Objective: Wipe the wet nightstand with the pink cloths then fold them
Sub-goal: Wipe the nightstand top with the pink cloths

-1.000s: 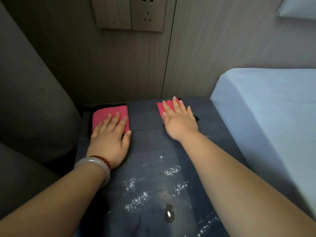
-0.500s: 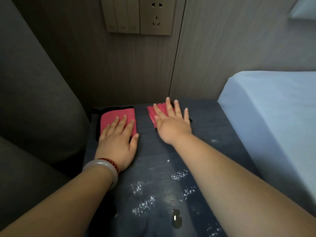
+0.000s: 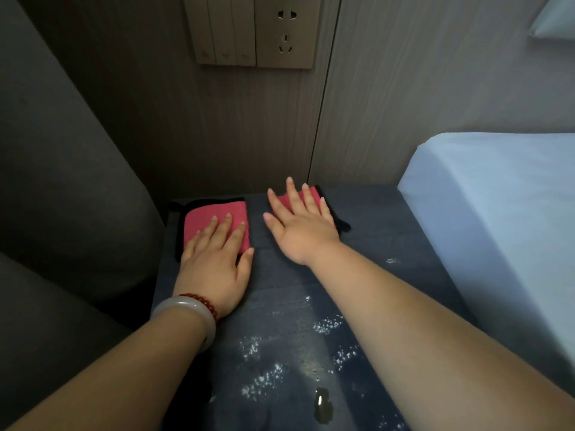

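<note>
Two pink cloths with black trim lie folded at the back of the dark blue nightstand [image 3: 389, 231]. The left cloth [image 3: 205, 217] sits at the back left corner, and my left hand [image 3: 214, 259] rests flat on its near part with fingers spread. The right cloth [image 3: 284, 202] lies near the middle back, mostly hidden under my right hand [image 3: 300, 225], which presses flat on it. Water droplets [image 3: 264, 374] and a small puddle [image 3: 322, 404] cover the near half of the nightstand top.
A bed with a pale blue sheet [image 3: 497, 228] borders the nightstand on the right. A dark grey padded surface [image 3: 62, 197] borders it on the left. A wood-panel wall with a switch and socket plate [image 3: 255, 32] stands just behind.
My right hand and its cloth slid left toward the middle, then slightly back right. My left hand stays on its cloth. The camera view shifted a little.
</note>
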### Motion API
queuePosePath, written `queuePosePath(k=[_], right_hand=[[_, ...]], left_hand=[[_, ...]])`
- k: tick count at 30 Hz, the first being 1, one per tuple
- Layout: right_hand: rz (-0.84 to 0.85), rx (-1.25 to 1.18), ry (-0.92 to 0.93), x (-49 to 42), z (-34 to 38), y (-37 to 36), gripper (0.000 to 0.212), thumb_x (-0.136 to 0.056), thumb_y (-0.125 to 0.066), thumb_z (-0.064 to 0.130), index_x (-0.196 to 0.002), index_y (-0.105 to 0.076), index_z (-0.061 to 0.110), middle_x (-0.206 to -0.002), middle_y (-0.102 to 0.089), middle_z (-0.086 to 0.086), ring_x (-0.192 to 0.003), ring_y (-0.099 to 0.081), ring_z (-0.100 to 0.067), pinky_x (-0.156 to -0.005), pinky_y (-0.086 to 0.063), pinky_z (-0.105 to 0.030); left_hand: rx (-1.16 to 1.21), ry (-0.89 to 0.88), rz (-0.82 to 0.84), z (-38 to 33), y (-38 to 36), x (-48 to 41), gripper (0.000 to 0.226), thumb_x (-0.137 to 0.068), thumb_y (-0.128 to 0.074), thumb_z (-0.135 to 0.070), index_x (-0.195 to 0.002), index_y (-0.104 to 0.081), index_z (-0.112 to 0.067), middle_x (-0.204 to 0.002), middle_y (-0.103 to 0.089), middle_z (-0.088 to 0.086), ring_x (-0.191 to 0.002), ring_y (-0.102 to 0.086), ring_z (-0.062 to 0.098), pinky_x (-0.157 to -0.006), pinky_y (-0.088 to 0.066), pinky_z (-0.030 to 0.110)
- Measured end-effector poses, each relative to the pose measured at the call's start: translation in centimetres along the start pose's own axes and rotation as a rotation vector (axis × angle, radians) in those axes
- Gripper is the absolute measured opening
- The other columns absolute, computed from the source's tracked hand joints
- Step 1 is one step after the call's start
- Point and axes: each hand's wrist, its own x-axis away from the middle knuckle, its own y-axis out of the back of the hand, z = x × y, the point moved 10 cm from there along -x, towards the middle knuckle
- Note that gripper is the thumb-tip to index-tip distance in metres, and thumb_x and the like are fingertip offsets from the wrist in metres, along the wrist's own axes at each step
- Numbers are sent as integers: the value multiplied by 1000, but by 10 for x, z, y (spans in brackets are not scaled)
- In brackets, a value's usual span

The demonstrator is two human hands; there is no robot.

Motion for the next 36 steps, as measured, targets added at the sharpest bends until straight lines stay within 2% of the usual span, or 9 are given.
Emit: queuePosePath(k=[4, 9, 14, 19, 21, 25, 31, 33, 36], right_hand=[[95, 30, 91, 15, -6, -3, 57, -100, -8, 55, -152, 12, 39, -158, 26, 12, -146, 23, -17, -118, 12, -47], [-141, -34, 18, 10, -8, 11, 51, -104, -21, 34, -155, -12, 34, -164, -3, 5, -150, 3, -19, -121, 1, -42], [-57, 45, -63, -1, -19, 4, 55, -100, -13, 52, -152, 3, 45, -162, 18, 4, -147, 19, -25, -119, 10, -47], [-68, 35, -329, 1, -67, 10, 56, -98, -11, 56, -149, 10, 48, -159, 27, 4, -145, 26, -27, -115, 15, -55], [-100, 61, -279, 5, -47, 10, 55, -99, -11, 53, -148, 13, 46, -157, 30, 7, -144, 28, -26, -112, 19, -58], [-74, 74, 24, 12, -21, 6, 54, -100, -10, 53, -151, 6, 44, -161, 15, 13, -148, 15, -18, -118, 11, -47], [-74, 26, -423, 2, -106, 19, 54, -100, -6, 49, -152, 7, 41, -162, 18, 3, -149, 15, -23, -119, 7, -46], [-96, 34, -318, 2, -66, 14, 57, -100, -10, 48, -153, 6, 36, -162, 17, 2, -149, 13, -22, -119, 6, -45], [-82, 38, 15, 16, -2, 2, 55, -101, -11, 46, -154, 2, 37, -162, 12, 7, -149, 11, -15, -120, 6, -41]], left_hand=[[6, -1, -6, -1, 1, -2, 60, -97, -18, -53, -152, -13, -29, -162, -6, -4, -148, -2, 19, -118, -2, 39], [9, -3, -23, -1, 3, 0, 61, -96, -14, -53, -152, -16, -29, -161, -9, -3, -148, -3, 19, -119, -3, 39], [17, -2, -13, -1, 3, 0, 59, -97, -20, -52, -152, -16, -29, -161, -9, -3, -147, -3, 19, -119, -3, 39], [32, 1, -11, -2, 5, 0, 60, -97, -20, -53, -152, -15, -29, -161, -8, -3, -147, -2, 19, -119, -2, 39], [25, 0, -7, -2, 5, 1, 60, -97, -20, -53, -152, -15, -29, -161, -8, -3, -147, -2, 18, -119, -2, 39], [24, 10, -1, -1, 4, 1, 60, -97, -19, -53, -152, -14, -30, -161, -7, -4, -147, -2, 18, -118, -2, 39], [12, 1, -8, -1, 1, -1, 60, -97, -16, -54, -152, -16, -30, -161, -8, -3, -148, -3, 19, -119, -5, 40], [11, -6, -18, -1, 1, -1, 65, -93, -11, -56, -152, -18, -29, -161, -10, -3, -148, -4, 19, -119, -5, 40], [18, -12, -19, -3, 3, 0, 72, -87, -7, -56, -152, -20, -27, -161, -11, -3, -148, -5, 18, -119, -5, 39]])
